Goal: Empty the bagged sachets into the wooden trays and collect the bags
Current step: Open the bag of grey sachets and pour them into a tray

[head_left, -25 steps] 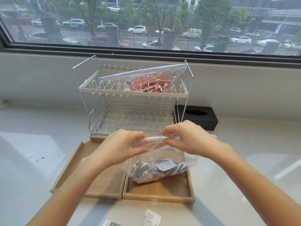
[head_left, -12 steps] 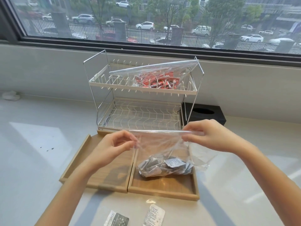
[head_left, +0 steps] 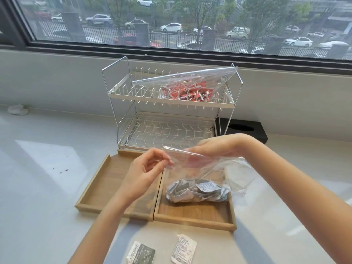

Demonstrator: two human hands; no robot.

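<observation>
— hands closer together than half a second ago?
— yes. left hand (head_left: 147, 171) has slipped off the zip edge, fingers loosely curled, pinching the side of the clear bag (head_left: 202, 168); right hand (head_left: 219, 148) pinches the crinkly top.
— and the sachets (head_left: 198, 190)?
— grey, flat, heaped inside the bag, resting in the right wooden tray (head_left: 194, 219), centre frame.

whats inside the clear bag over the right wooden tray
The clear bag holds a heap of grey and white sachets, bunched at its bottom on the right wooden tray. Sachets deeper in the heap are covered by the top ones.
</observation>
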